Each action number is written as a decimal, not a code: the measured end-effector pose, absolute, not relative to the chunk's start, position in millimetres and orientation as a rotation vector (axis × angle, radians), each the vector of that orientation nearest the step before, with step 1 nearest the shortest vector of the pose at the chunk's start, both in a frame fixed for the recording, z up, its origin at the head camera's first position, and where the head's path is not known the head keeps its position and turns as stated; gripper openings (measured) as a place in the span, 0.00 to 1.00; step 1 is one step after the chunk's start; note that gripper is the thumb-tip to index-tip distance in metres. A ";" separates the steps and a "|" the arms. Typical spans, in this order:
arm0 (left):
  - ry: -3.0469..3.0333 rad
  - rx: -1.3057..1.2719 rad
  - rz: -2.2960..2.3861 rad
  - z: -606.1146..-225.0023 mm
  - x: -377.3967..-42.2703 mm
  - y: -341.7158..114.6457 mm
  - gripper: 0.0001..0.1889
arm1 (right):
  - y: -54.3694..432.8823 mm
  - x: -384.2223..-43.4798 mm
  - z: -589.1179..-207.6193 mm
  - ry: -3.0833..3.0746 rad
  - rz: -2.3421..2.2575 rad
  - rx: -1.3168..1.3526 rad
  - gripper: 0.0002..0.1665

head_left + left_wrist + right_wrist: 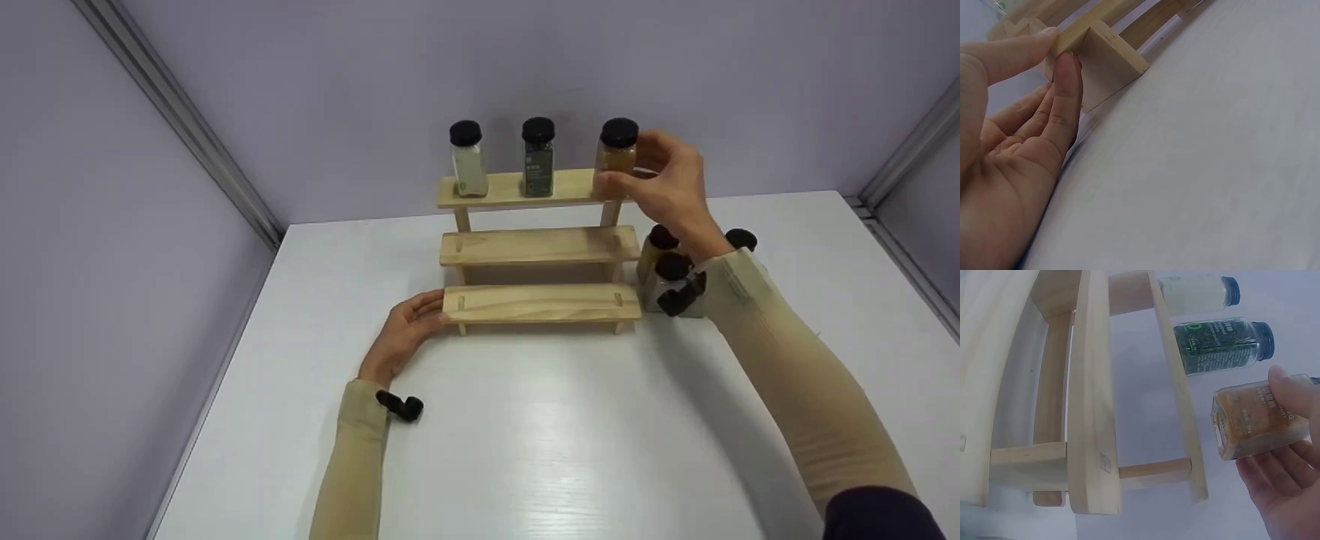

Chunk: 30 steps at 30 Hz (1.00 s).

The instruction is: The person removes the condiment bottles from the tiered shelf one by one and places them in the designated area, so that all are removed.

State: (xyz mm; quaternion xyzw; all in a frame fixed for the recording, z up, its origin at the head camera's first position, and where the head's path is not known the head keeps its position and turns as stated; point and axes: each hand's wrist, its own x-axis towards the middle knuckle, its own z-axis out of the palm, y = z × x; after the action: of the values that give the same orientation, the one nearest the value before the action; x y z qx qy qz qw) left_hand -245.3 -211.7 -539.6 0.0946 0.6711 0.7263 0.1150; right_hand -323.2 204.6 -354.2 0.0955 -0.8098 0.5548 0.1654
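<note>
My right hand [675, 184] grips a spice jar of orange-brown powder [1258, 416], upright with a black lid, at the right end of the top step. A gap shows between the jar's base and the step's edge in the right wrist view. My left hand [401, 337] pinches the left end of the bottom step of a three-step wooden rack [540, 304], thumb on top and fingers beneath in the left wrist view. On the top step stand a jar of pale powder [470, 169] and a jar of dark green flakes [1219, 346].
Several more black-lidded jars [673, 268] stand on the white table [525, 435] right of the rack, partly hidden by my right wrist. A pale wall [360, 90] rises close behind the rack, and another panel [97, 262] borders the table's left side.
</note>
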 end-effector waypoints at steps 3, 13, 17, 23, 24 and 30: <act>1.965 0.272 2.136 -539.8 -245.6 -211.2 0.30 | 206.2 -317.9 -351.6 -2.315 1.577 0.271 0.34; 1.953 0.250 2.141 -538.1 -245.9 -209.8 0.30 | 213.5 -298.9 -350.6 -2.324 1.528 0.337 0.34; 1.965 0.260 2.132 -539.0 -245.7 -210.3 0.31 | 216.8 -290.3 -354.6 -2.336 1.496 0.367 0.32; 1.967 0.278 2.127 -540.3 -244.7 -211.2 0.31 | 220.3 -280.4 -361.2 -2.326 1.461 0.401 0.32; 1.967 0.279 2.126 -540.4 -244.5 -211.3 0.31 | 221.2 -278.9 -362.2 -2.324 1.453 0.408 0.32; 1.984 0.299 2.119 -541.2 -244.9 -211.7 0.31 | 226.3 -269.8 -367.1 -2.291 1.448 0.438 0.33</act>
State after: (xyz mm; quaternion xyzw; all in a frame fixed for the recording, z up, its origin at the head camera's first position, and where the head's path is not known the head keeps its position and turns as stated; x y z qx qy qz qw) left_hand -244.9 -211.7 -541.2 0.1018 0.6756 0.7216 0.1117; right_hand -269.8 226.3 -367.1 0.1563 -0.8181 0.5172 0.1969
